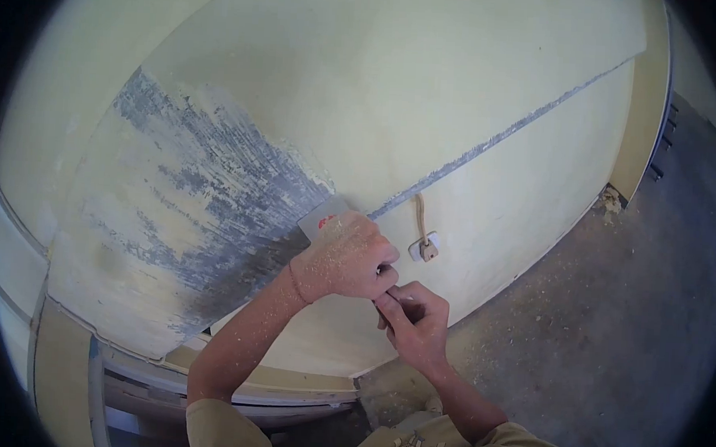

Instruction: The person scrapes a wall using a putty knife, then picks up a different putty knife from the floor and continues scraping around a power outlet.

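Wall (208, 169): looked scraped, 10 o'clock
Scraper (317, 217): seemed light, stiff; handle (380, 301) suited
Left hand (349, 255), right hand (421, 330): clamped handle

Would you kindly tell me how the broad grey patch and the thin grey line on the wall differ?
The grey patch spreads broadly, while the grey line is a narrow strip. The patch has ragged edges and pale streaks within it; the line runs nearly straight and looks more evenly grey. The patch lies mostly left of the scraper blade in the view, whereas the line slants away to the upper right. Both show blue-grey against the pale wall.
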Demonstrator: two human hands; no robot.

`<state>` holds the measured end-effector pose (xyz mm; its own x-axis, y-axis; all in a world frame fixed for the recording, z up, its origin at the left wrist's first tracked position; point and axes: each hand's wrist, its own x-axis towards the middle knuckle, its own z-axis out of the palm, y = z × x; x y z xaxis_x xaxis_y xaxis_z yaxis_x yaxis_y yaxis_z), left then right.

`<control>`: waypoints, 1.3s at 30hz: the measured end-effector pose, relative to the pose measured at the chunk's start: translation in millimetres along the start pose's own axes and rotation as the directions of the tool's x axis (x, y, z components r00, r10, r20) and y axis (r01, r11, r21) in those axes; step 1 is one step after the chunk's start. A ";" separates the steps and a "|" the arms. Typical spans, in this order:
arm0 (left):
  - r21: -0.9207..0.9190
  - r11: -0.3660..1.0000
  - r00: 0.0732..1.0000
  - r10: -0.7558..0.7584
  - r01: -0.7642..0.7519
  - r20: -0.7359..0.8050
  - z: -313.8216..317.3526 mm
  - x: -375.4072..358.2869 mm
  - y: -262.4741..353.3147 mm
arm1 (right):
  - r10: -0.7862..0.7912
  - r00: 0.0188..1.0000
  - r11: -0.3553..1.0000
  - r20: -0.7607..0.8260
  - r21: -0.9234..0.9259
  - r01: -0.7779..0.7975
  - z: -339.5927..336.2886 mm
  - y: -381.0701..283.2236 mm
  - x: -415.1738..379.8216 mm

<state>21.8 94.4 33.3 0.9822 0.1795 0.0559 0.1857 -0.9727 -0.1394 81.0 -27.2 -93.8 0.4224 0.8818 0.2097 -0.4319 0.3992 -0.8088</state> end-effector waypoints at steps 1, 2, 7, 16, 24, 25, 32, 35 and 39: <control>0.012 1.000 1.000 0.000 0.000 0.006 -1.0 0.7 1.5 | -0.006 1.000 1.000 0.005 -0.002 0.006 -0.1 -1.7 1.4; 0.021 1.000 1.000 -0.001 0.000 0.014 -2.1 0.2 1.6 | 0.002 1.000 1.000 0.005 0.014 -0.002 1.1 -6.0 0.5; 0.093 0.995 0.997 -0.015 0.022 -0.069 -25.1 -1.1 -11.0 | -0.099 0.995 0.993 -0.009 0.056 0.099 22.5 -4.5 19.2; 0.042 0.999 0.997 -0.014 0.017 -0.078 -12.9 2.5 -2.9 | -0.075 0.996 0.996 0.049 0.060 0.072 7.2 -14.8 8.9; -0.023 0.999 0.999 -0.024 0.025 0.040 2.8 6.9 4.9 | -0.092 0.996 0.996 -0.015 0.009 0.092 -7.0 -0.3 -0.6; -0.009 1.000 1.000 -0.010 0.010 -0.017 5.6 5.8 4.7 | -0.097 0.995 0.995 -0.014 0.009 0.097 -7.5 -0.5 0.0; -0.016 1.000 0.999 0.022 -0.022 -0.040 7.6 4.9 1.7 | -0.008 1.000 1.000 -0.020 0.000 0.008 -9.3 3.5 -2.4; -0.029 0.999 0.996 -0.040 0.043 0.081 -4.2 5.5 2.7 | -0.035 0.999 0.999 -0.031 -0.002 0.035 4.4 -5.4 -4.0; -0.179 0.984 0.997 0.002 0.012 0.076 7.6 -0.3 -1.5 | -0.021 0.999 0.998 -0.037 -0.052 0.019 -4.5 17.9 2.6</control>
<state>21.5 96.9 26.0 0.9818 0.1887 -0.0198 0.1894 -0.9811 0.0408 78.0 -19.0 -110.2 0.4602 0.8636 0.2062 -0.3819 0.4022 -0.8321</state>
